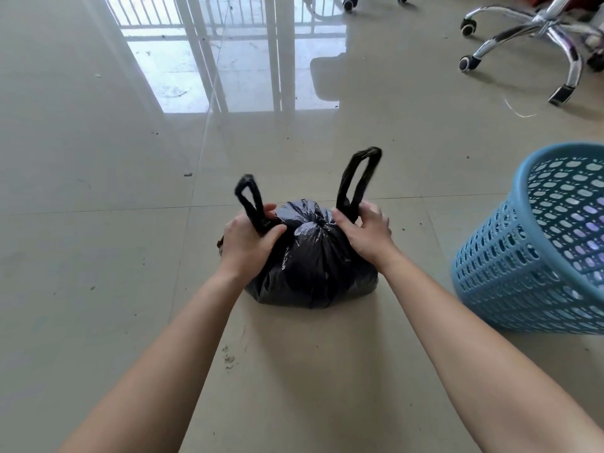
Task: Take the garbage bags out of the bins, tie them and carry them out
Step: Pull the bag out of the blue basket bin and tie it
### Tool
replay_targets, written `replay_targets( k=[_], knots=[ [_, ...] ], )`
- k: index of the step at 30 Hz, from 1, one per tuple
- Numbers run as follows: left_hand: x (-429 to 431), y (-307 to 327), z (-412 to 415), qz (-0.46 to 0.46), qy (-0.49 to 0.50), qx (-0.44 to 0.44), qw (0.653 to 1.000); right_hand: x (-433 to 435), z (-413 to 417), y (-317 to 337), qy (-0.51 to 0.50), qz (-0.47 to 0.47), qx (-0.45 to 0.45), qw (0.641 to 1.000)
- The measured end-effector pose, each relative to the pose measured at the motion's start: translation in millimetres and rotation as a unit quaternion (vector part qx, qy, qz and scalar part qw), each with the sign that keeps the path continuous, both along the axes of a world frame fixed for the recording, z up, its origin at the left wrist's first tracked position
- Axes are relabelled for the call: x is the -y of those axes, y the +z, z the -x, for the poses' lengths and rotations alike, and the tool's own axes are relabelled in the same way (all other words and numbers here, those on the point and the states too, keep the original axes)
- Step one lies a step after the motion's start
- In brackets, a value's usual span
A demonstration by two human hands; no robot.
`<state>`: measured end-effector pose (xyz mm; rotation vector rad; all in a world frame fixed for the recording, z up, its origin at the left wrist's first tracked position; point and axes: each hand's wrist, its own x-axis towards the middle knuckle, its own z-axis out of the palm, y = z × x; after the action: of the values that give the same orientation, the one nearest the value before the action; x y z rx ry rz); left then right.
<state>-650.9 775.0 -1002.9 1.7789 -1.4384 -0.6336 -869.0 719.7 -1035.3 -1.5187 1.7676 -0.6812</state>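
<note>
The head view is looking down on a black garbage bag [310, 259] sitting on the tiled floor [98, 223], directly between the two hands. The left hand [250, 238] is gripping the left handle loop [250, 199] near its base, fingers and thumb curled round it, while the right hand [362, 230] is clamping the right handle loop [359, 178] the same way. The hands are holding apart, one on each side of the gathered neck, and the loops are sticking up beyond the knuckles. That spread grip is likely serving to draw the mouth shut: a bunched twist is already showing at the top of the bag between the thumbs, so a first knot seems to be cinching, though whether it is finished I cannot tell. The bag is resting on the floor so its weight is steadying it against the pull. A blue plastic bin [536, 256] is standing just to the right of the right forearm, with no liner visible inside. Chair legs on casters [529, 34] are standing well beyond the right hand.
</note>
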Motion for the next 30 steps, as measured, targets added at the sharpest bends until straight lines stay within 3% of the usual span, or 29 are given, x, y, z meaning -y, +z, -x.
replay_targets(
  k=[4, 8, 13, 19, 30],
  knots=[
    [10.5, -1.5, 6.0, 0.034, 0.045, -0.094, 0.994, 3.8, -17.9, 11.5, -0.010, 0.068, 0.120, 0.990],
    [23.9, -6.8, 18.6, 0.100, 0.085, -0.136, 0.982, 3.9, -37.2, 2.9, -0.092, 0.093, 0.132, 0.983],
    [38.1, -43.7, 22.1, 0.058, 0.028, -0.063, 0.996, 0.3, -46.1, -29.4, -0.107, 0.071, 0.070, 0.989],
    [31.2, -97.8, 11.4, 0.034, 0.109, -0.033, 0.993, -2.1, -56.6, -67.5, -0.105, 0.129, 0.034, 0.986],
    [44.5, -132.2, 17.3, 0.044, 0.098, 0.067, 0.992, 6.8, -69.6, -93.7, -0.104, 0.177, -0.009, 0.979]
  ],
)
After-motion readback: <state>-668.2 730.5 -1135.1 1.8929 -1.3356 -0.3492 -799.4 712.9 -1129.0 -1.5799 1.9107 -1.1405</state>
